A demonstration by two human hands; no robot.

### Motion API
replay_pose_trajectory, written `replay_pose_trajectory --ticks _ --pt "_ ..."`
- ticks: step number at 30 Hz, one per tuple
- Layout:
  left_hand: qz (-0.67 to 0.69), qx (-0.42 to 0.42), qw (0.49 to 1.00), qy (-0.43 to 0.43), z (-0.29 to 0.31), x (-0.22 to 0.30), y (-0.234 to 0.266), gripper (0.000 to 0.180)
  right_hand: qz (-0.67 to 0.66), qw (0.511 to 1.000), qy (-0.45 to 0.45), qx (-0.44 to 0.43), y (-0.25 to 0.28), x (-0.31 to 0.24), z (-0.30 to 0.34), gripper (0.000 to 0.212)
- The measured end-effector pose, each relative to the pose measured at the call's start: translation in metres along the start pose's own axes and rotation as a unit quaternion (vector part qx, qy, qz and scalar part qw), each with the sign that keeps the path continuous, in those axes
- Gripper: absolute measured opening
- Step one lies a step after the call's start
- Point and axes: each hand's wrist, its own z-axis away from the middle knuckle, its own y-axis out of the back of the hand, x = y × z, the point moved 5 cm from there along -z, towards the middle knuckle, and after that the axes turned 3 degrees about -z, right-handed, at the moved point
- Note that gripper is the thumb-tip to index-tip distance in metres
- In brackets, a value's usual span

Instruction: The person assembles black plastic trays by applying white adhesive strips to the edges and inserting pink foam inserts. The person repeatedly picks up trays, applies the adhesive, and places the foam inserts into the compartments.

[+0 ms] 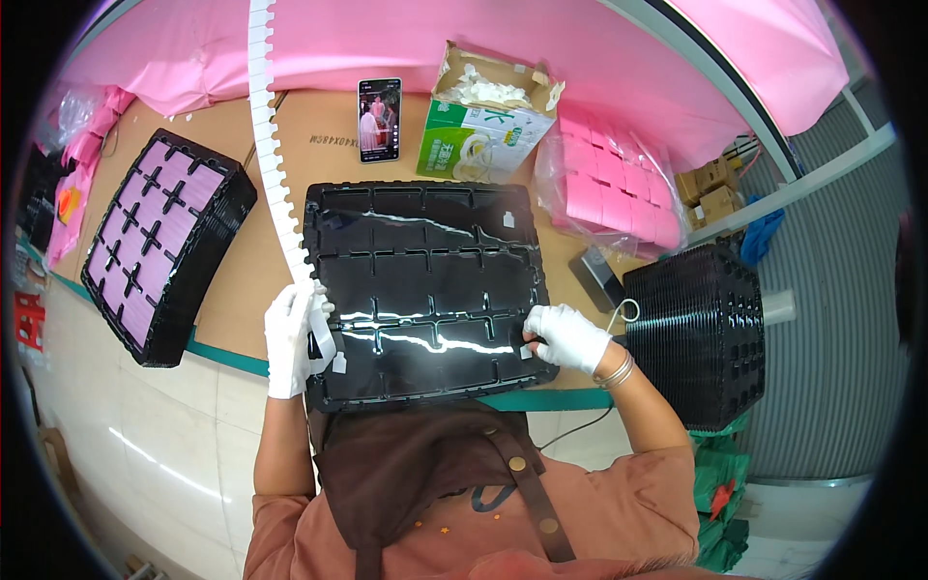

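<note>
A black plastic tray [435, 280] with cross-shaped ridges lies on the table in front of me. A small white label [509, 219] sits near its far right corner, and a second white label [339, 362] near its near left corner. My left hand [290, 340], in a white glove, is closed around a long strip of white labels [267, 126] at the tray's left edge; the strip runs away over the table. My right hand [568, 338], also gloved, has fingertips pinched at a third white label [526, 353] on the tray's right edge.
At the left stands a stack of black trays with lilac pieces [145, 232]. Behind are a phone [379, 121], a carton of white scraps [474, 140] and bagged pink pieces [614, 184]. To the right are a dark box [597, 277] and stacked black trays [691, 338].
</note>
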Motion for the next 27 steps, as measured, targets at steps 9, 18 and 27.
replay_pose_trajectory --ticks 9,18,27 --pt "-0.003 0.005 1.0 0.013 0.003 0.0 0.001 0.023 0.1 0.988 0.116 0.025 -0.005 -0.009 0.009 0.01" --pt "0.012 0.004 1.0 0.003 0.001 -0.002 0.004 0.024 -0.252 0.922 0.061 0.287 0.147 -0.007 -0.072 0.006" --pt "0.012 -0.013 1.0 -0.005 -0.001 -0.003 0.005 0.028 0.085 0.881 -0.029 0.465 0.203 0.038 -0.158 0.013"
